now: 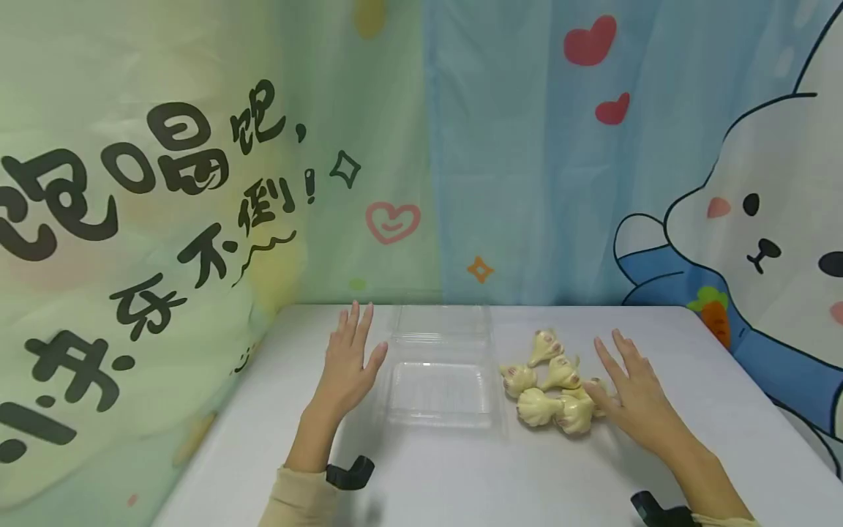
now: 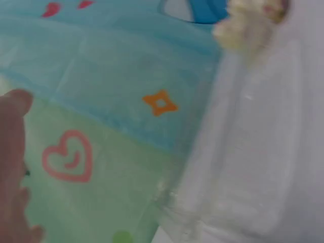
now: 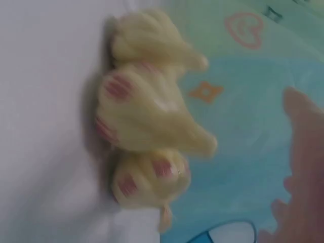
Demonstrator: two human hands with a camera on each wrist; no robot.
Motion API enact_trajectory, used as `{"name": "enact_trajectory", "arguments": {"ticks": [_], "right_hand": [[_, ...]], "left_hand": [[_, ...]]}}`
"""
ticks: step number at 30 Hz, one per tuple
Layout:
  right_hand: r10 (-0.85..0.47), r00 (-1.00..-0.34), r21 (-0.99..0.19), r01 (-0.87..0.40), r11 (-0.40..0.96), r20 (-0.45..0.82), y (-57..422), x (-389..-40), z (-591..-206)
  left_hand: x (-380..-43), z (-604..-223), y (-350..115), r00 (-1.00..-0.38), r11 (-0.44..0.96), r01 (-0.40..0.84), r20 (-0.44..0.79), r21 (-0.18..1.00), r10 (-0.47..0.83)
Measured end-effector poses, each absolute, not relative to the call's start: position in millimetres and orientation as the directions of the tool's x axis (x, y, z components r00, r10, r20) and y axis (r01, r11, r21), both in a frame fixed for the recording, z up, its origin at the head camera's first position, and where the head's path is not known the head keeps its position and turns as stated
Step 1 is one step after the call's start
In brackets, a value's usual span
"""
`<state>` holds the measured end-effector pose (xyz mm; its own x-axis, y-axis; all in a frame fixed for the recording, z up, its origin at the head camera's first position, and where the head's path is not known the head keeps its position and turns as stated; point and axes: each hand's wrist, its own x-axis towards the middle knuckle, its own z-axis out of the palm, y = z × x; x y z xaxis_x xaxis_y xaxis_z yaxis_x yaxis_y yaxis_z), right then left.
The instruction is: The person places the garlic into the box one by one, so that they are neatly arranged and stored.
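A clear plastic box [image 1: 440, 424] with its lid [image 1: 443, 320] folded back lies on the white table between my hands. To its right sits a loose cluster of several garlic bulbs [image 1: 538, 407], pale with purplish patches in the right wrist view [image 3: 147, 111]. My left hand [image 1: 349, 366] is raised at the box's left side, fingers straight and holding nothing. Just right of the garlic, my right hand [image 1: 635, 399] is spread and holds nothing; its thumb overlaps the nearest bulb in the head view, and I cannot tell whether they touch.
The white table [image 1: 421, 483] ends at the back against a printed curtain [image 1: 494, 183] with hearts, dark lettering and a white cartoon animal. A black wrist camera mount [image 1: 350, 473] sits on the left wrist, another mount [image 1: 658, 510] on the right.
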<state>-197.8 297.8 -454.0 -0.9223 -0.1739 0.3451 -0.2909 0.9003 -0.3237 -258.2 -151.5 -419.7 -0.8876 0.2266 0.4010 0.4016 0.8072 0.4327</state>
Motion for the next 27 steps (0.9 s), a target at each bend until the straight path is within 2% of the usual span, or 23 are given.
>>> {"name": "enact_trajectory", "arguments": {"ticks": [6,10,17,23,27], "right_hand": [[-0.200,-0.944,-0.431,-0.301,0.851,0.264,318.7,-207.2,-444.9],[-0.212,-0.961,-0.481,-0.271,0.834,0.175,329.6,-215.1,-448.7],[-0.239,-0.964,-0.572,-0.261,0.778,0.115,344.6,-221.8,-463.4],[-0.258,-0.965,-0.606,-0.237,0.759,0.053,350.5,-224.3,-473.9],[-0.282,-0.959,-0.656,-0.203,0.727,-0.015,350.1,-225.4,-482.8]], "left_hand": [[-273.5,-418.2,-170.0,-0.913,0.500,0.400,0.288,0.768,0.289],[-277.9,-418.2,-174.3,-0.908,0.294,0.356,0.254,0.887,0.334],[-287.9,-436.8,-172.3,-0.876,0.061,0.307,0.257,0.950,0.407],[-301.7,-475.0,-178.4,-0.879,0.030,0.257,0.220,0.966,0.422],[-305.2,-488.2,-178.6,-0.859,0.013,0.198,0.167,0.980,0.484]]}}
